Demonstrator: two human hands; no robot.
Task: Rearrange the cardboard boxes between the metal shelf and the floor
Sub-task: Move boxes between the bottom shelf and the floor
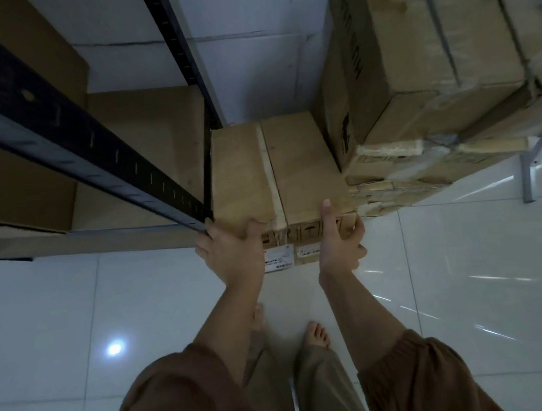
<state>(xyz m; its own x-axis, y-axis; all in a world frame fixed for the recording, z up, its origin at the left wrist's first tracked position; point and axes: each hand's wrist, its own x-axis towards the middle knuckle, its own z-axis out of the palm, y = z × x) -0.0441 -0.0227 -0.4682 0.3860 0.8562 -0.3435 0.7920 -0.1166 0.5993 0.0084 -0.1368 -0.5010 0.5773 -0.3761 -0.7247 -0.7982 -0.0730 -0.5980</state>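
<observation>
Glossy white tiles covered the floor, and a pale wall closed the background. At the left of the frame stood the metal shelf, its dark slotted upright running diagonally, with shelved boxes toward the upper left. At the right rose a stack of larger cartons.

Between the two, at centre frame, lay one taped cardboard box, close against the shelf on one side and the stack on the other. The left hand curled its fingers round the box's near left corner. The right hand clasped the near right corner, its thumb lying up over the top face. Whether the box rested on the tiles or hung just clear of them could not be told.

The rearranging looked mid-course: one box was gripped at floor level while others sat on the shelf. It was unclear whether this box was arriving or leaving.
</observation>
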